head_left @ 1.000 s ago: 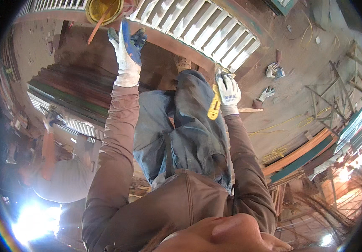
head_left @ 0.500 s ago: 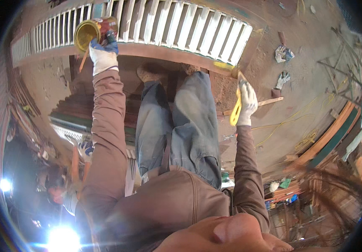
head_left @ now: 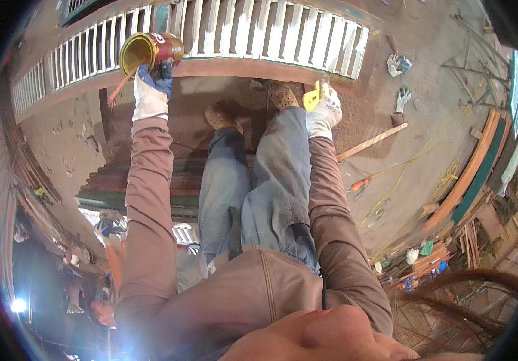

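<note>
My left hand (head_left: 151, 93), in a white and blue glove, grips a dark red paint can (head_left: 167, 47) tilted so that its yellowish open mouth faces left. A thin wooden stick (head_left: 120, 88) slants down beside the can's mouth. In my right hand (head_left: 325, 115), also gloved, is a paintbrush with a yellow handle (head_left: 311, 100); its bristles lie near the reddish-brown frame (head_left: 241, 69) of a long slatted panel. Whether they touch the frame I cannot tell. White slats (head_left: 261, 30) fill the panel, which stretches across in front of me beyond my feet.
Loose gloves (head_left: 398, 64), a wooden strip (head_left: 372, 142) and a yellow cord (head_left: 404, 174) lie on the ground to the right. Long boards (head_left: 472, 174) are stacked farther right. At lower left another person's gloved hand (head_left: 108, 228) shows near a second slatted panel.
My right hand has moved left with the paintbrush, from the panel's right end to nearer its middle. The view has shifted a little; my left hand still holds the can.
</note>
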Demonstrator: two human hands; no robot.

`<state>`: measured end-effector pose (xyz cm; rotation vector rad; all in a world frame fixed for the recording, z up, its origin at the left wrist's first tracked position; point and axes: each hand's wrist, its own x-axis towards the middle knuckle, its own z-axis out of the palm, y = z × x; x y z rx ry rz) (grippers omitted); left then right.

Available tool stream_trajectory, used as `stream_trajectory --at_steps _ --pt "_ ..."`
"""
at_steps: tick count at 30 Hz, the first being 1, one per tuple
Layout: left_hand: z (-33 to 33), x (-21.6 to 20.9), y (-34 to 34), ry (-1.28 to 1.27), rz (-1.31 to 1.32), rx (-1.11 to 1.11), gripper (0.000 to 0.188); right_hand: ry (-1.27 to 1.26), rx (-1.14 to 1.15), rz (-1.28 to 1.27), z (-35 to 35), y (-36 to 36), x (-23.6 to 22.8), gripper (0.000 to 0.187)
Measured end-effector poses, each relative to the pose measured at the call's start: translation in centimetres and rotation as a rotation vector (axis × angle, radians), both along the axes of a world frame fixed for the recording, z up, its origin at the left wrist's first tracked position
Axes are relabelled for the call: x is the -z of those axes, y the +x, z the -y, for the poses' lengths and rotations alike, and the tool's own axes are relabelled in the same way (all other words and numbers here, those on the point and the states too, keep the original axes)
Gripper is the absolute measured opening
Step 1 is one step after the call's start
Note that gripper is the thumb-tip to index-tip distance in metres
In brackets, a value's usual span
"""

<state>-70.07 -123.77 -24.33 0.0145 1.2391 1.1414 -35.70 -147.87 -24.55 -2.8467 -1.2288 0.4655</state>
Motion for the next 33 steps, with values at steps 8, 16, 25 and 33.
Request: stream_trajectory --at_steps 8,16,25,33 --pt "1.3 -1.2 -2.6 0.093 0.053 0.074 0.034 0.584 0.043 -0.187 1.4 -2.8 0.8 0.028" --pt "-1.0 1.1 -9.5 0.209 -0.096 0.110 0.034 0.310 0.200 -0.012 4.6 3.3 3.1 0.028" --pt "-2.3 1.1 -10.8 0.244 -0.281 0.332 0.040 0.519 0.127 0.080 7.1 3.5 1.2 0.024" --pt "0.5 -2.7 -11.7 0.242 -0.777 0.370 0.042 0.262 0.036 -0.038 2.8 1.5 3.2 0.025"
